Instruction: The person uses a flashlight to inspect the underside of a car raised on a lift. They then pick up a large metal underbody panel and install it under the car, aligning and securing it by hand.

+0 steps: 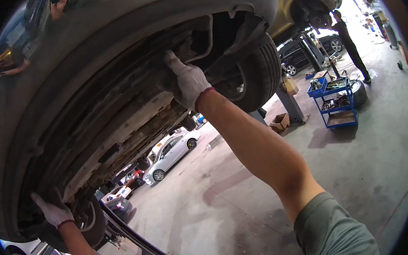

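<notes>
Both gloved hands pressed up against the raised car's underbody panel (116, 110): left hand (52, 211) open-palmed, right hand (188, 81) gripping its edge.

Concrete shop floor (228, 192), blue tool cart (338, 102), daylight outside

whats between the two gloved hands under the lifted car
In the head view, only the car's dirty underbody panel spans between the left hand and right hand.
</notes>
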Demonstrator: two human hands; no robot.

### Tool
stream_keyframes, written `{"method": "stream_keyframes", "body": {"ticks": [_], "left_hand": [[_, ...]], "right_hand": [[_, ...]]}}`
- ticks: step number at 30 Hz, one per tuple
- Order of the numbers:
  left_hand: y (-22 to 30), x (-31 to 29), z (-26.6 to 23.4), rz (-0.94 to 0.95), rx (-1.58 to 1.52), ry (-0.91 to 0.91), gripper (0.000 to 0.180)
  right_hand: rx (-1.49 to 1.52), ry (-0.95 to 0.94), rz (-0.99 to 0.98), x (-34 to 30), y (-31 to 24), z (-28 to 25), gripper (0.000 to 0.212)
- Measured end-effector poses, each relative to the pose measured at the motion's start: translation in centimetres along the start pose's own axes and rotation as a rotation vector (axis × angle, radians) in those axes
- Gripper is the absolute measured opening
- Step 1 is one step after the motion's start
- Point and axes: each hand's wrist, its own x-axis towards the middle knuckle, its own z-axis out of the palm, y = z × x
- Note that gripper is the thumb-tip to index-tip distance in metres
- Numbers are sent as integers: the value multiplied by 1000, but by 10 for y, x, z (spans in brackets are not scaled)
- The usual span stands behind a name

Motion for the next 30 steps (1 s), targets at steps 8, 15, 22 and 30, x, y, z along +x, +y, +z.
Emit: {"method": "stream_keyframes", "body": {"ticks": [8,15,22,30], "left_hand": [[2,21,-18,126,155,72,72],[10,24,-7,5,56,63,73],[7,28,-14,6,32,-61,71],[10,35,-22,44,1,-122,61]], "right_hand": [[-33,25,-19,-14,1,10,74],[-46,80,-11,-18,1,19,62],[-15,16,-13,7,10,4,65],[25,-128,-136,5,13,3,68]]}}
